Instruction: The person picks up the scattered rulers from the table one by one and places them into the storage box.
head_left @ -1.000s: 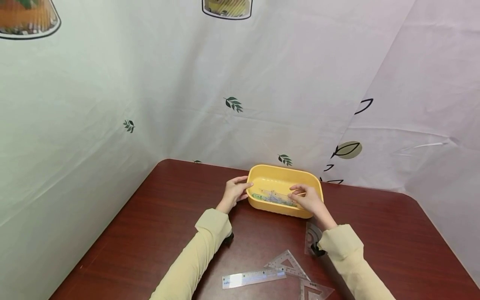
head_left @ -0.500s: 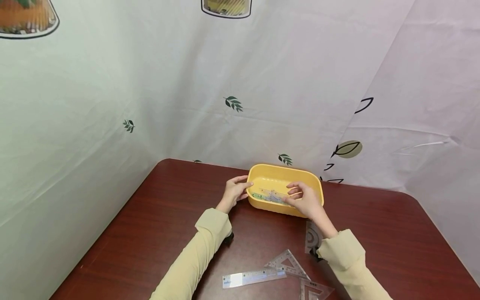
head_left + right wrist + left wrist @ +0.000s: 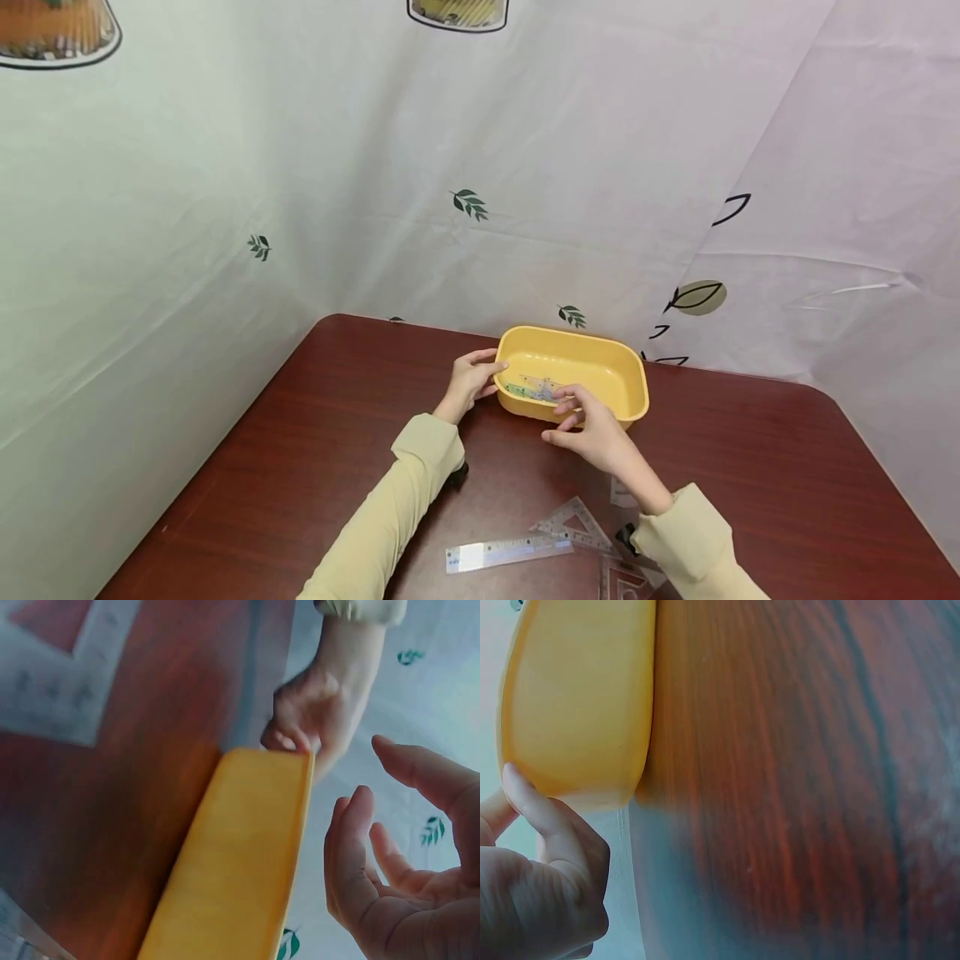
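Observation:
A yellow plastic bin (image 3: 576, 342) stands near the table's back edge. My left hand (image 3: 467, 385) pinches its left end, the thumb over the rim and the fingers outside; the left wrist view shows the same hand (image 3: 551, 885) at the rim. Above the bin's front wall is my right hand (image 3: 596, 433), thumb and fingers spread. Nothing lies between those fingers (image 3: 352, 840) in the right wrist view. Inside the bin, small clear and green rulers (image 3: 525, 390) lie to the left; my right hand partly covers the bin's contents.
On the dark red wooden table (image 3: 360, 400), a clear ruler (image 3: 508, 553) lies near the front. Beside it are a clear set square (image 3: 562, 523) and another one (image 3: 609, 579). My right forearm mostly hides a clear protractor (image 3: 621, 493). A patterned cloth wall (image 3: 390, 167) rises behind.
My right hand has moved from inside the bin leftward and toward me, over the front wall, with its thumb and fingers parting. The left hand has kept its hold on the rim.

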